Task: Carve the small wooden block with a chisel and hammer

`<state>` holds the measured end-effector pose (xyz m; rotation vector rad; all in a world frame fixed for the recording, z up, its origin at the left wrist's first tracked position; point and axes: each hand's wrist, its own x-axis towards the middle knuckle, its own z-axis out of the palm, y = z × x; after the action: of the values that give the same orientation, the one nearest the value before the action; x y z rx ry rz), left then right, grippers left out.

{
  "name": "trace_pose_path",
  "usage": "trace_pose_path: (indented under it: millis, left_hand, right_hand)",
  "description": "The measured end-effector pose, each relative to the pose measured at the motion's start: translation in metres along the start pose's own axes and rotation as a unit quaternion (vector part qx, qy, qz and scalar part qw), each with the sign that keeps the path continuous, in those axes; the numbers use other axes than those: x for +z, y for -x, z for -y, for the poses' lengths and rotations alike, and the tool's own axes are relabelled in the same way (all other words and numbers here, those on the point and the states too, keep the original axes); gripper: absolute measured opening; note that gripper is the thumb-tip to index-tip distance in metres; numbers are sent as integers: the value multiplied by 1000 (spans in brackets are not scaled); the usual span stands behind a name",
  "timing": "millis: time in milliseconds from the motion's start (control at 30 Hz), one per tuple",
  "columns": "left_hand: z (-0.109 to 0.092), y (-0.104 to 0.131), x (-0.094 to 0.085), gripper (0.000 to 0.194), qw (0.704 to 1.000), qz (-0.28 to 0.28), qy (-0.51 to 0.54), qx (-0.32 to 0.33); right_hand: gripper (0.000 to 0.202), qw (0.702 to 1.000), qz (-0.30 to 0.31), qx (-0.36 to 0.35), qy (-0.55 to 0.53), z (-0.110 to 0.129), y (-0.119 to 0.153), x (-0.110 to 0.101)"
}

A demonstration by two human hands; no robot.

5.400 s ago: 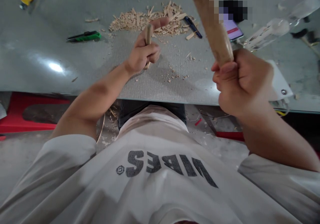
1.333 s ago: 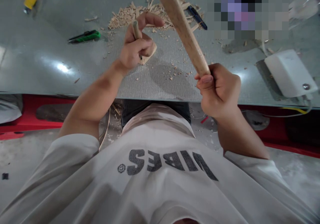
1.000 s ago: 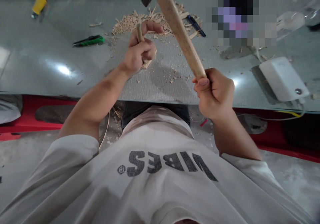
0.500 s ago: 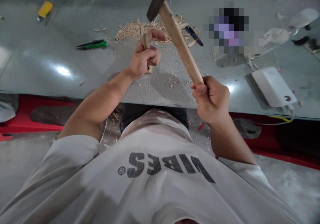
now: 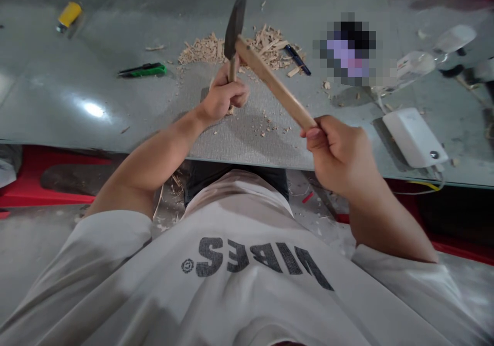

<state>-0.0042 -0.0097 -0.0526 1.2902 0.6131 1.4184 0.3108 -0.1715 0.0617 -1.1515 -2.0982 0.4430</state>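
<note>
My left hand (image 5: pixel 224 94) is closed around an upright chisel (image 5: pixel 232 70), its wooden handle end showing above the fist. A small pale wood piece (image 5: pixel 230 110) shows under that fist, mostly hidden. In my right hand (image 5: pixel 341 153) is the end of a hammer's (image 5: pixel 276 85) wooden handle. The dark hammer head is at the top of the chisel, touching or almost touching it. A heap of wood shavings (image 5: pixel 203 49) lies just beyond my left hand, on the far side of the grey textured mat (image 5: pixel 247 140).
A green utility knife (image 5: pixel 144 70) and a yellow-handled item (image 5: pixel 70 14) lie on the left. A dark blue pen (image 5: pixel 297 59) rests by the shavings. On the right are a white box with a cable (image 5: pixel 412 136), clear bottles (image 5: pixel 419 63) and a pixelated object.
The hammer head has come down from above onto the chisel's top end, and my right hand has shifted slightly right. My left index finger, stretched out before, is now mostly hidden behind the hammer.
</note>
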Motion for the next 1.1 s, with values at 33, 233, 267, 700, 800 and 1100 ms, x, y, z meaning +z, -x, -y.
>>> trace_pose_path:
  millis: [33, 233, 267, 700, 800, 1100]
  left_hand:
    - [-3, 1, 1, 40, 1000, -1, 5, -2]
    - [-27, 7, 10, 27, 1000, 11, 9, -16]
    - [-29, 8, 11, 29, 1000, 7, 8, -23]
    - [-19, 1, 2, 35, 999, -3, 8, -38]
    - [-18, 2, 3, 35, 1000, -1, 15, -27]
    - [-24, 3, 6, 27, 1000, 7, -8, -21]
  right_hand:
    - [67, 1000, -3, 0, 5, 2, 0, -4]
    - [69, 999, 15, 40, -13, 11, -3, -16]
    - [71, 999, 27, 37, -4, 12, -4, -17]
    - [61, 998, -4, 59, -15, 14, -13, -20]
    - [59, 997, 44, 60, 23, 14, -12, -20]
    - [57, 997, 50, 48, 40, 16, -11, -16]
